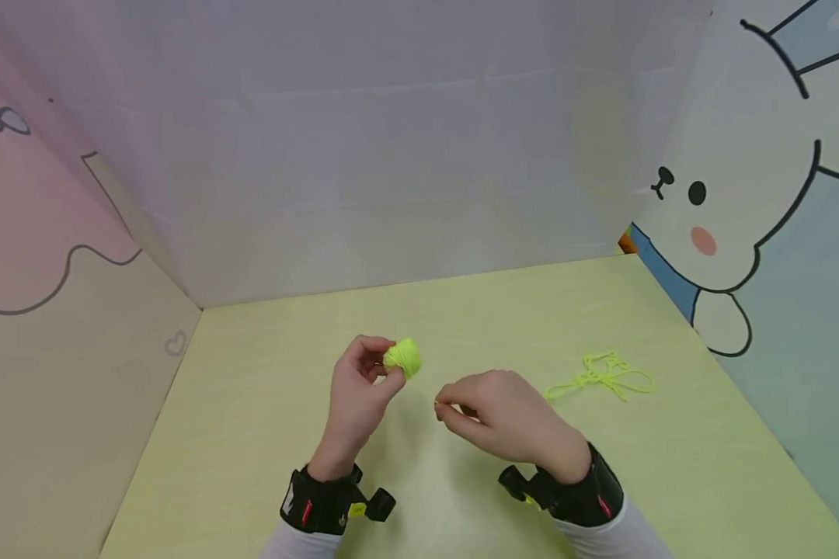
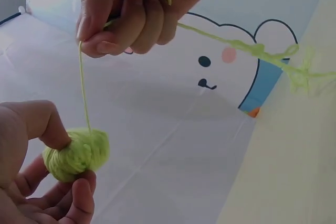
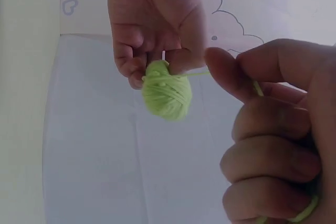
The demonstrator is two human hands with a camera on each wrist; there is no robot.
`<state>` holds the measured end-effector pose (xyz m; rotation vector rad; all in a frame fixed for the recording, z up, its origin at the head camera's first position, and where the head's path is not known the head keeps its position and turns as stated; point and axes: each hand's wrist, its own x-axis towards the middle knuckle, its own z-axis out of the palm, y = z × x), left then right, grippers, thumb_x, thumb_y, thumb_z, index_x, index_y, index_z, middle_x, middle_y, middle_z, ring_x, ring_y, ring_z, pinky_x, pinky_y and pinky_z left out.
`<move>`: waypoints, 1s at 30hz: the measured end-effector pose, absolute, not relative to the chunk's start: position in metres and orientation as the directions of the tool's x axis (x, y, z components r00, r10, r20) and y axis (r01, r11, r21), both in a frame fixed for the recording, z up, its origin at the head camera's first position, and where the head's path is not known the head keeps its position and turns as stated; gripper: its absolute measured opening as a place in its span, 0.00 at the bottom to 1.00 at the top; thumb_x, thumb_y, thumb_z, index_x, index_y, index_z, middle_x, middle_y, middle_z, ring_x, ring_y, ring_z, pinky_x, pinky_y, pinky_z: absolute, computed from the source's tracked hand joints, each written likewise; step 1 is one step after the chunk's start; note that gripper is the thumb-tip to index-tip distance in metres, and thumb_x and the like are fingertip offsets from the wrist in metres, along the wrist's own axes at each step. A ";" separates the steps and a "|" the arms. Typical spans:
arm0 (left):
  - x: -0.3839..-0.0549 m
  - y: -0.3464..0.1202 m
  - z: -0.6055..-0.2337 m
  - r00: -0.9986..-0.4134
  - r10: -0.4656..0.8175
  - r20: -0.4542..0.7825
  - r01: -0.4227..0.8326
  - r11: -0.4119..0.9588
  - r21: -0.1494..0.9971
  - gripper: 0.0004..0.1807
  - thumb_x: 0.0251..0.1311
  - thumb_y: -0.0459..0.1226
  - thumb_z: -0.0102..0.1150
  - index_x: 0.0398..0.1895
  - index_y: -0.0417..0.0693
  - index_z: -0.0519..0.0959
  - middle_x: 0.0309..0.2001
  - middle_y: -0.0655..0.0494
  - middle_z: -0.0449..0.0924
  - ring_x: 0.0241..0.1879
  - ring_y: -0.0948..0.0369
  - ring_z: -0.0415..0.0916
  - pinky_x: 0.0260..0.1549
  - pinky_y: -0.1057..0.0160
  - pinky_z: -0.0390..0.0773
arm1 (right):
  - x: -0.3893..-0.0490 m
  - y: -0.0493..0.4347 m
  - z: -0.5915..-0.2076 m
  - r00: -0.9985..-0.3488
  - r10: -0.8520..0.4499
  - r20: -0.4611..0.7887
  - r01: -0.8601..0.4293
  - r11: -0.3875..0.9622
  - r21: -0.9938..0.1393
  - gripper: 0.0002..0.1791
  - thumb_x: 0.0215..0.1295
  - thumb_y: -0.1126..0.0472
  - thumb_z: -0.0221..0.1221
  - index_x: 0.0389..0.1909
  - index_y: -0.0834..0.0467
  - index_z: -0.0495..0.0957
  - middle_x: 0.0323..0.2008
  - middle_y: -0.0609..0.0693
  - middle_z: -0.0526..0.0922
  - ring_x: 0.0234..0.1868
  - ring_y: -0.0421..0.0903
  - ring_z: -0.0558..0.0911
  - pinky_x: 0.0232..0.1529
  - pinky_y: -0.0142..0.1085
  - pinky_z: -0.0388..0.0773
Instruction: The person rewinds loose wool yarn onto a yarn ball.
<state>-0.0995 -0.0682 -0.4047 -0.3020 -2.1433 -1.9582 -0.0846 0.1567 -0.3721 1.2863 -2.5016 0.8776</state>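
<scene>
A small ball of neon yellow-green yarn (image 1: 403, 357) is pinched between the thumb and fingers of my left hand (image 1: 363, 388), above the table. From the ball a single strand (image 2: 84, 87) runs taut to my right hand (image 1: 503, 411), whose thumb and index finger pinch it. The strand passes on through the curled fingers of that hand, as the right wrist view shows. Past the right hand, the loose yarn (image 1: 604, 378) trails out to a tangled, looped heap on the table at the right.
The pale yellow table (image 1: 287, 326) has a white wall sheet (image 1: 405, 171) behind it. Printed cartoon panels stand on both sides, pink (image 1: 28, 202) at left and blue with a white bear (image 1: 727, 225) at right. Each wrist wears a black camera strap (image 1: 322, 501).
</scene>
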 end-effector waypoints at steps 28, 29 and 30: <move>-0.091 -0.073 -0.401 -0.791 0.556 0.256 0.306 -0.003 0.952 0.22 0.48 0.19 0.60 0.48 0.41 0.74 0.44 0.45 0.76 0.37 0.53 0.77 0.38 0.67 0.81 | -0.097 0.157 -0.381 -0.661 -0.505 0.555 -0.744 0.535 -0.399 0.05 0.65 0.56 0.64 0.37 0.52 0.86 0.28 0.41 0.85 0.22 0.32 0.72 0.23 0.31 0.77; -0.091 -0.074 -0.403 -0.783 0.570 0.247 0.285 -0.024 0.958 0.23 0.49 0.19 0.59 0.50 0.41 0.74 0.45 0.44 0.76 0.38 0.52 0.78 0.38 0.67 0.81 | -0.097 0.156 -0.382 -0.665 -0.500 0.555 -0.741 0.534 -0.406 0.05 0.66 0.56 0.64 0.37 0.52 0.86 0.29 0.40 0.85 0.22 0.32 0.72 0.23 0.31 0.77; -0.092 -0.074 -0.404 -0.776 0.582 0.245 0.273 -0.040 0.961 0.25 0.49 0.19 0.59 0.52 0.41 0.73 0.45 0.43 0.75 0.39 0.51 0.79 0.38 0.67 0.82 | -0.097 0.155 -0.384 -0.670 -0.495 0.553 -0.737 0.534 -0.415 0.05 0.66 0.56 0.63 0.37 0.51 0.86 0.28 0.40 0.84 0.22 0.32 0.72 0.22 0.31 0.76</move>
